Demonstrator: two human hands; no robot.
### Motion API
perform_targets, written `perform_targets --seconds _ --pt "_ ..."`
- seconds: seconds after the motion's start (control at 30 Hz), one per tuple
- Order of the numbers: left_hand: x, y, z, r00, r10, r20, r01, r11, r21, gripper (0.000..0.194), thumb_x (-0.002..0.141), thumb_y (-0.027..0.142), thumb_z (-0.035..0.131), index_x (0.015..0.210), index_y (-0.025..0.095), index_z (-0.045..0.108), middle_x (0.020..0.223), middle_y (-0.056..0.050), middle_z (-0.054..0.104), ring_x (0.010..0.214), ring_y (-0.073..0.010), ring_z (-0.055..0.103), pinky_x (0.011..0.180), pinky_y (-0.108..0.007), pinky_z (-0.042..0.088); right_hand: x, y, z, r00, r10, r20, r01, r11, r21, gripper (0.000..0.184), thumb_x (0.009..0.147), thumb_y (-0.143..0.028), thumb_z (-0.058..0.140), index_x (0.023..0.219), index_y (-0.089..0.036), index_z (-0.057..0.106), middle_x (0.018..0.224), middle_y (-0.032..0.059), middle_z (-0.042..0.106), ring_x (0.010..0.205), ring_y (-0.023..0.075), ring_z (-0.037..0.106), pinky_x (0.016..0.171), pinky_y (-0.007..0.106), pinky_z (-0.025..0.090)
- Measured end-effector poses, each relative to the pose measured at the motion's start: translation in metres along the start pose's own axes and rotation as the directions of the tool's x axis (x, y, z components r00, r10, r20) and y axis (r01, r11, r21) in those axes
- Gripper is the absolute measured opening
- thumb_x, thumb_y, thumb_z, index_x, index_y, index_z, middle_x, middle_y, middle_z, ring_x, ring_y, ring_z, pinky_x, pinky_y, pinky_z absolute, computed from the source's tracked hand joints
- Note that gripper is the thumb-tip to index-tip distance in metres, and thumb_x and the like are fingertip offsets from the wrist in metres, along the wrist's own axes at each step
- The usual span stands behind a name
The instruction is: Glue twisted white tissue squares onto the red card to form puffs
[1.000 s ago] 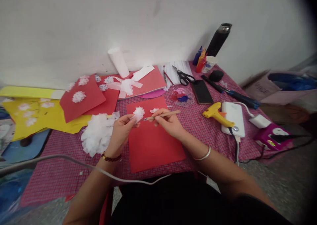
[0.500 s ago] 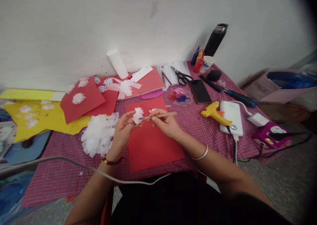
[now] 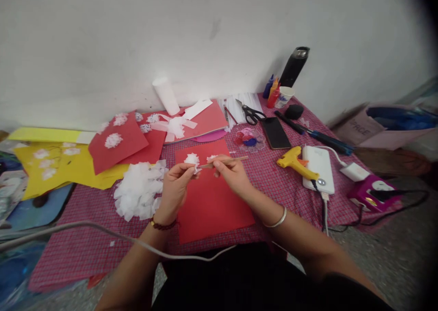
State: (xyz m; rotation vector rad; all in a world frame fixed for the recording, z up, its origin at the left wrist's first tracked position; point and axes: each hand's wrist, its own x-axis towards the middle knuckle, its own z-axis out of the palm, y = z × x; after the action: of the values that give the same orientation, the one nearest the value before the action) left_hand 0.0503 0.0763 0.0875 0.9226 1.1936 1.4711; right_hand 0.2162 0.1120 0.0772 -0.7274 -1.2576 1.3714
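Observation:
My left hand (image 3: 175,185) pinches a small piece of white tissue paper (image 3: 197,169) around the tip of a thin wooden stick (image 3: 239,159). The stick lies between the thumb and fingers of my right hand (image 3: 232,174), its other end pointing right. Whether it is a pencil or a brush I cannot make out. Both hands are over a red sheet (image 3: 214,215). Near its upper edge sits a crinkled white paper flower (image 3: 191,158), and a second white tuft (image 3: 212,157) shows partly behind my right hand. A heap of white tissue squares (image 3: 137,193) lies left of my left hand.
Red sheets with paper flowers (image 3: 133,135) and yellow sheets (image 3: 82,165) lie left. Right are a paint palette (image 3: 251,140), scissors (image 3: 253,115), a phone (image 3: 276,133), a yellow glue gun (image 3: 296,163) and a white power bank (image 3: 318,169). A cable (image 3: 137,241) crosses in front.
The tissue square lay spread on my left fingers; now my left thumb and fingers have closed it round the stick's tip. The view has tilted up slightly.

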Motion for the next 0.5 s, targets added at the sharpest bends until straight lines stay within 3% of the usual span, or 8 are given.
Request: perform_targets --seconds 0.07,0.17,0.3,0.37,0.5 --pt "-0.003 0.000 0.002 0.999 0.043 0.011 -0.044 0.996 0.081 0.010 0.072 0.024 0.076 0.079 0.018 0.073 0.068 0.000 0.070 0.061 -0.0096 0.062 0.064 -0.022 0.050 0.000 0.000 0.001 0.999 0.013 -0.029 -0.012 0.999 0.034 0.024 0.083 -0.042 0.064 0.087 -0.020 0.073 0.065 -0.0005 0.064 0.050 0.0088 0.053 0.048 0.023 0.042" --pt "-0.004 0.003 0.005 0.989 0.145 0.039 -0.150 0.961 0.231 0.007 0.074 0.024 0.074 0.080 0.019 0.073 0.067 0.000 0.068 0.062 -0.0112 0.061 0.062 -0.023 0.050 0.000 0.000 0.003 0.992 0.113 -0.055 -0.098 0.970 0.222 0.020 0.081 -0.040 0.068 0.086 -0.021 0.070 0.057 -0.0046 0.059 0.045 0.0074 0.049 0.047 0.021 0.042" --pt "0.002 0.009 0.010 0.962 0.266 0.064 -0.273 0.912 0.306 0.005 0.076 0.022 0.073 0.081 0.020 0.074 0.067 0.000 0.068 0.062 -0.0117 0.060 0.062 -0.024 0.049 0.004 0.000 0.001 0.968 0.252 0.017 -0.233 0.865 0.444 0.029 0.069 -0.038 0.079 0.087 -0.021 0.065 0.063 -0.0058 0.065 0.044 0.0059 0.052 0.053 0.021 0.051" --pt "0.007 0.012 0.015 0.961 0.269 0.061 -0.275 0.923 0.268 0.006 0.076 0.023 0.072 0.080 0.019 0.073 0.067 0.000 0.068 0.061 -0.0117 0.060 0.062 -0.024 0.049 0.008 -0.003 -0.002 0.968 0.251 0.024 -0.236 0.870 0.433 0.034 0.067 -0.041 0.080 0.087 -0.020 0.064 0.066 -0.0040 0.068 0.044 0.0064 0.054 0.052 0.021 0.052" --pt "0.015 0.020 0.028 0.956 0.277 0.093 -0.293 0.911 0.291 0.011 0.079 0.027 0.070 0.083 0.018 0.073 0.067 -0.001 0.068 0.060 -0.0132 0.060 0.061 -0.027 0.050 0.018 -0.012 -0.007 0.982 0.173 -0.072 -0.143 0.940 0.309 0.034 0.070 -0.047 0.077 0.073 -0.019 0.057 0.058 -0.0042 0.066 0.040 0.0062 0.051 0.043 0.019 0.044"
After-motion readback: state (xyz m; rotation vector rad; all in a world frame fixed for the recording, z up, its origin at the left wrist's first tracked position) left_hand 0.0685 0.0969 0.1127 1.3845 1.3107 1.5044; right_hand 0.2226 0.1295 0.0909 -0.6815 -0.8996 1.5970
